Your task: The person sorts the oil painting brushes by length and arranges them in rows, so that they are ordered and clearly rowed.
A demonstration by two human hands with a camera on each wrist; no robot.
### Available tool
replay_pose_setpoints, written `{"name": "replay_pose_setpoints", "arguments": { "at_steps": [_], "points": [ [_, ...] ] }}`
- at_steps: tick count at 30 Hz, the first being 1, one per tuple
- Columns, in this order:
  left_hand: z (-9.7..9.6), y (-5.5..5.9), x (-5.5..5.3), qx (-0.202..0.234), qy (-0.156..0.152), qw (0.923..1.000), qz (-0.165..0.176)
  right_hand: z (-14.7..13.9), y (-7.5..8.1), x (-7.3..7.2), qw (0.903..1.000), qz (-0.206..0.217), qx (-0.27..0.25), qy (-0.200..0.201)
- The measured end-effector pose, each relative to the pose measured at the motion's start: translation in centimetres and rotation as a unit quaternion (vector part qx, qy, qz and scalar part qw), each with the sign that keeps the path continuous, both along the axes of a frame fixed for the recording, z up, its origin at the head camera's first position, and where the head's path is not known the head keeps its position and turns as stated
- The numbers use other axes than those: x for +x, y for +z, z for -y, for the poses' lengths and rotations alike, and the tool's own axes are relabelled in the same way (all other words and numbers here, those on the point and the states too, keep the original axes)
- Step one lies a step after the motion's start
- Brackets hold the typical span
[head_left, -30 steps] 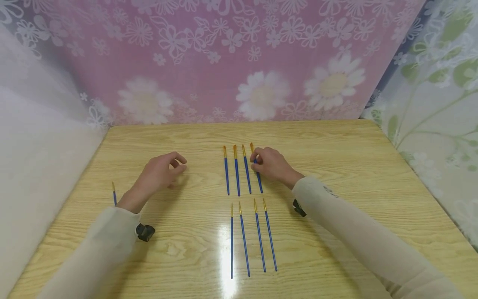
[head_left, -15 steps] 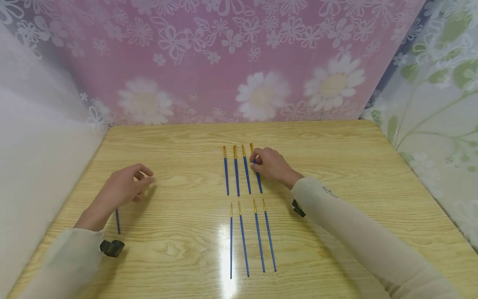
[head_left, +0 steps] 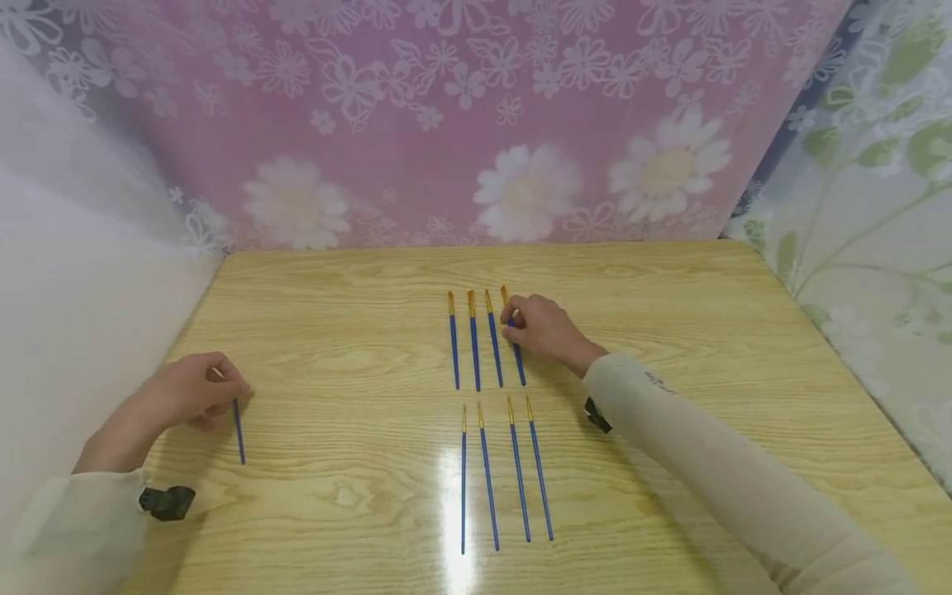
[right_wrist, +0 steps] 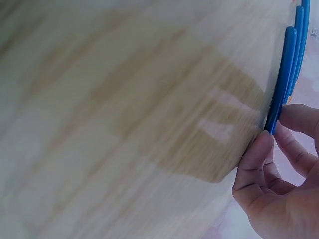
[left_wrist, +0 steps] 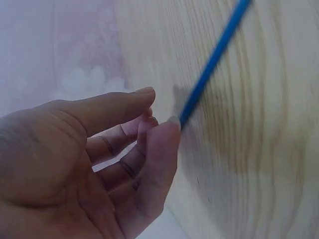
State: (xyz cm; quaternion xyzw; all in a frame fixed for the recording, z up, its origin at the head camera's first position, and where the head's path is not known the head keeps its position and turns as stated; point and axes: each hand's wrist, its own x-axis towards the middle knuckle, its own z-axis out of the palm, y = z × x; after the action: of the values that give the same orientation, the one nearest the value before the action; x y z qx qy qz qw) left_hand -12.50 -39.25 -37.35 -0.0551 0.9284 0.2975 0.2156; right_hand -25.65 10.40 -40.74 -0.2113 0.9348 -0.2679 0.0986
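Note:
At the left of the table, my left hand (head_left: 188, 392) hovers with thumb and fingers bent and parted, right at a thin blue paintbrush (head_left: 240, 438). In the left wrist view, the blue handle runs past the index fingertip, while the thumb tip stands apart from it. The brush's head is hidden behind the hand. My right hand (head_left: 549, 330) pinches the rightmost flat-tipped paintbrush (head_left: 519, 365) of the far row between thumb and finger. Its handle (right_wrist: 282, 74) shows at those fingertips in the right wrist view, lying along the table.
Several flat-tipped paintbrushes (head_left: 473, 351) form the far row on the wooden table (head_left: 342, 430). Nearer the front lies a row of several thin pointed brushes (head_left: 487, 487), side by side. A pink flowered cloth (head_left: 416, 165) hangs behind the table, and pale cloths flank it.
My left hand has moved left and toward the front, down to the lone thin paintbrush. The right hand keeps its place on the flat-tipped brush.

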Motion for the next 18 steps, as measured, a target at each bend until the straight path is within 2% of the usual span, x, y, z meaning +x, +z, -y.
{"name": "replay_pose_setpoints", "arguments": {
  "at_steps": [5, 8, 12, 18],
  "points": [
    [1.01, -0.12, 0.31, -0.017, 0.003, 0.9992, 0.037, 0.04, 0.21, 0.03, 1.0, 0.003, -0.001, 0.0],
    [1.03, -0.28, 0.41, -0.013, 0.006, 0.9986, 0.051, 0.11, 0.27, 0.01, 1.0, 0.001, 0.001, 0.001],
    [1.08, -0.55, 0.25, -0.015, -0.01, 0.9996, 0.024, 0.17, 0.22, -0.04, 1.0, -0.001, 0.0, 0.002],
    [0.84, -0.8, 0.11, -0.069, -0.078, 0.9926, -0.063, 0.09, 0.2, 0.01, 1.0, 0.006, 0.001, 0.0]
  ]
}}
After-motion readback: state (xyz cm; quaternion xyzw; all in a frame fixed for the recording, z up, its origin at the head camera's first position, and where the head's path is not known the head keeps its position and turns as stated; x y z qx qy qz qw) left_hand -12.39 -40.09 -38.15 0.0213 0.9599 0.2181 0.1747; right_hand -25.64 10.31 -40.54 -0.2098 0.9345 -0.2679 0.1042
